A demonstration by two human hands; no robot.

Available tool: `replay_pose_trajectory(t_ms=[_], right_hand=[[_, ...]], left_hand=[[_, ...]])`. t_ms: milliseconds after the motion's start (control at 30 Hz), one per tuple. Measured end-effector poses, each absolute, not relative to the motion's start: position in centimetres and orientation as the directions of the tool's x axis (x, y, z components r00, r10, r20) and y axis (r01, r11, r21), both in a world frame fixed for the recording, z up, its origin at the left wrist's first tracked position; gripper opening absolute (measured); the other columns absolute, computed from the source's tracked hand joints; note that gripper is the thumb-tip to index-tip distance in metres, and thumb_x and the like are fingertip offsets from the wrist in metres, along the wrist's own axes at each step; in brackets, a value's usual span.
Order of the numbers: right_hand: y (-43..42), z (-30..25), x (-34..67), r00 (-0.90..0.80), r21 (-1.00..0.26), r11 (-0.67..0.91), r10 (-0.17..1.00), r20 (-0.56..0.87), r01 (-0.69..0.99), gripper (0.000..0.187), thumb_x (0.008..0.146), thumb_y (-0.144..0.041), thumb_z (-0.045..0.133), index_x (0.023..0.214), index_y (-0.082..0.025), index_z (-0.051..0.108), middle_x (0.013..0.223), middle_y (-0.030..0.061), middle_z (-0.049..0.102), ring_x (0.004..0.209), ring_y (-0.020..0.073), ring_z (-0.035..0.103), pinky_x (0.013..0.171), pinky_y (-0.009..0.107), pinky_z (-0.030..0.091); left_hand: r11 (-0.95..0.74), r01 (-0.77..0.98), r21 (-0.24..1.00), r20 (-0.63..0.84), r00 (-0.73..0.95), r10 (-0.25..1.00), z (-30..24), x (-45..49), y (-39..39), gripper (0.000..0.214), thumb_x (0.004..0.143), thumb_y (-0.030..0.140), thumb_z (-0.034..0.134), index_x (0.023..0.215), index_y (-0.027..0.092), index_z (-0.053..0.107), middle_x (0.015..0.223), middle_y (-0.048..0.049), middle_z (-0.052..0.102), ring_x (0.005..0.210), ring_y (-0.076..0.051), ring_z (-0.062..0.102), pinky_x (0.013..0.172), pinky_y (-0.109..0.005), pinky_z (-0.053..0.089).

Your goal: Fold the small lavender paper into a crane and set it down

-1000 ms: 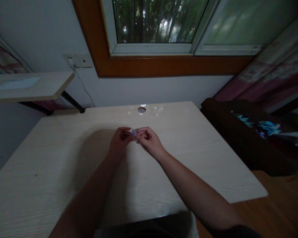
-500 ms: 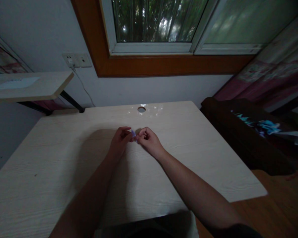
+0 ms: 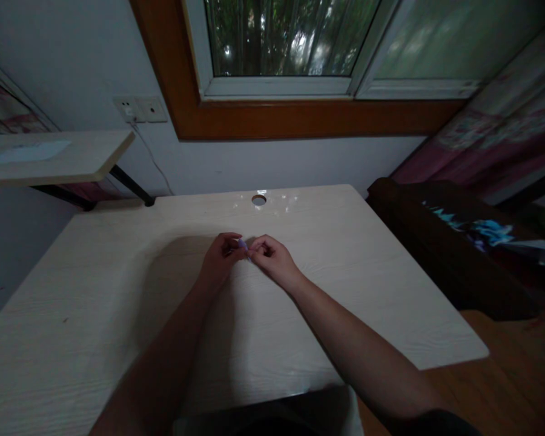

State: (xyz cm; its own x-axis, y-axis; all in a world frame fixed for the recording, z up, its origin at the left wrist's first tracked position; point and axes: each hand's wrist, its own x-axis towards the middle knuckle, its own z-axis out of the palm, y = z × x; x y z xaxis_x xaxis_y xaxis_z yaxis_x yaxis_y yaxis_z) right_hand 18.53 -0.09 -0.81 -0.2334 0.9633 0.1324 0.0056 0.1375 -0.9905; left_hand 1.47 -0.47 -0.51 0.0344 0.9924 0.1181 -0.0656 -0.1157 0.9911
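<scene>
The small lilac piece point(image 3: 242, 244) has dipped slightly toward my left hand point(image 3: 217, 259) in the last second, and is on my side of the round hole point(image 3: 258, 200) in the desk point(image 3: 367, 290). I judge this to be fine two-handed handling, the next move calling for light, steady pressure. Nearer me than that hole, my left hand, loosely curled, pinches one side and my right hand point(image 3: 275, 258) the other.

- dim, with daylight from the window point(image 3: 281, 39)
- soft shadow point(image 3: 163, 278) across the tabletop point(image 3: 367, 321)
- small glare spots point(image 3: 291, 198) (whitish) near the round hole point(image 3: 258, 200)
- purple piece point(image 3: 242, 243) blurred
- edges stretched
</scene>
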Motion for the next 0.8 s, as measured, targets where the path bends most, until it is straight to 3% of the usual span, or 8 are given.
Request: replay_pose_trajectory(t_ms=[267, 533, 800], right_hand=[[-0.11, -0.93, 18.78, -0.236, -0.989, 0.148, 0.962, 0.139, 0.021, 0.022, 0.08, -0.038, 0.07, 0.091, -0.02, 0.069, 0.059, -0.0055, 0.046, 0.053, 0.0094, 0.035, 0.052, 0.023, 0.028], [-0.14, -0.65, 18.91, -0.251, -0.987, 0.156, 0.957, 0.144, 0.029, 0.019, 0.08, -0.037, 0.07, 0.087, -0.019, 0.07, 0.057, -0.0059, 0.043, 0.053, 0.009, 0.033, 0.051, 0.023, 0.026], [-0.1, -0.78, 19.1, -0.25, -0.989, 0.144, 0.957, 0.148, -0.036, 0.023, 0.084, -0.039, 0.066, 0.097, -0.021, 0.071, 0.072, -0.0001, 0.06, 0.06, 0.0116, 0.046, 0.055, 0.024, 0.034]], left_hand=[[-0.071, -0.158, 0.985, 0.081, 0.054, 0.995, -0.79, 1.38, -0.52, 0.03, 0.071, 0.022, 0.074, 0.098, 0.018, 0.061, 0.074, 0.0026, 0.061, 0.068, -0.011, 0.059, 0.068, -0.025, 0.046], [-0.062, -0.109, 0.992, 0.068, 0.052, 0.996, -0.58, 1.33, -0.69, 0.023, 0.072, 0.026, 0.075, 0.087, 0.017, 0.06, 0.071, 0.0014, 0.064, 0.067, -0.012, 0.06, 0.067, -0.026, 0.047], [-0.041, -0.176, 0.984, 0.047, 0.027, 0.999, -0.78, 1.24, -0.5, 0.024, 0.07, 0.027, 0.076, 0.085, 0.017, 0.06, 0.07, 0.0016, 0.064, 0.066, -0.012, 0.061, 0.067, -0.026, 0.048]])
